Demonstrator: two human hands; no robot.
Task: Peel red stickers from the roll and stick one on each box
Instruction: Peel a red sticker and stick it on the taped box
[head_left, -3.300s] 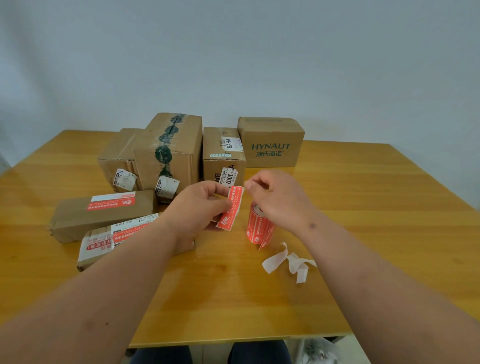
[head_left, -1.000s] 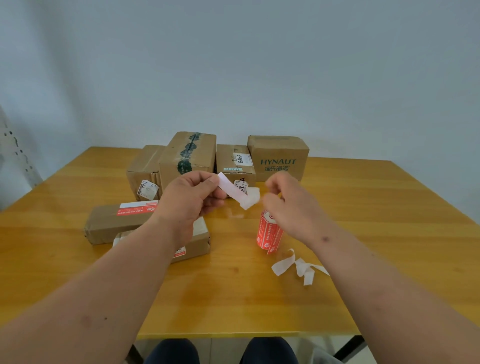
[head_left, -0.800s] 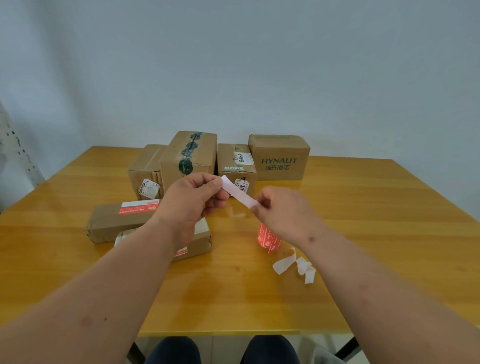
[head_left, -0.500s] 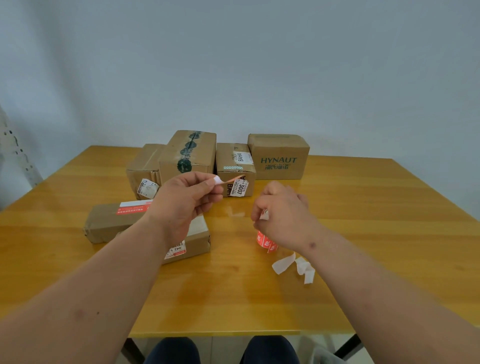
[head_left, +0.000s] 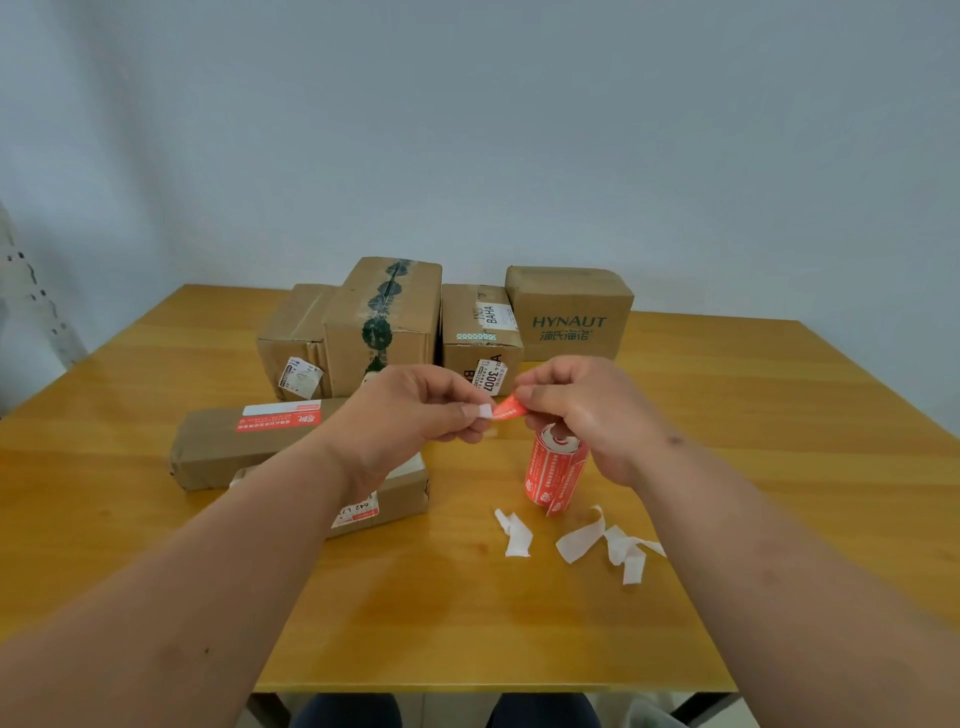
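Showing brown cardboard boxes (head_left: 382, 317), green HYNAUT lettering (head_left: 568, 322), dark green patterned tape (head_left: 377, 327), red sticker roll (head_left: 555, 470) bearing white print, white backing strips (head_left: 597, 540), honey-yellow wooden table (head_left: 779, 441).

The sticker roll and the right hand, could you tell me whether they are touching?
Cannot tell: in the head view the right hand overlaps the top of the sticker roll, hiding any contact or gap.
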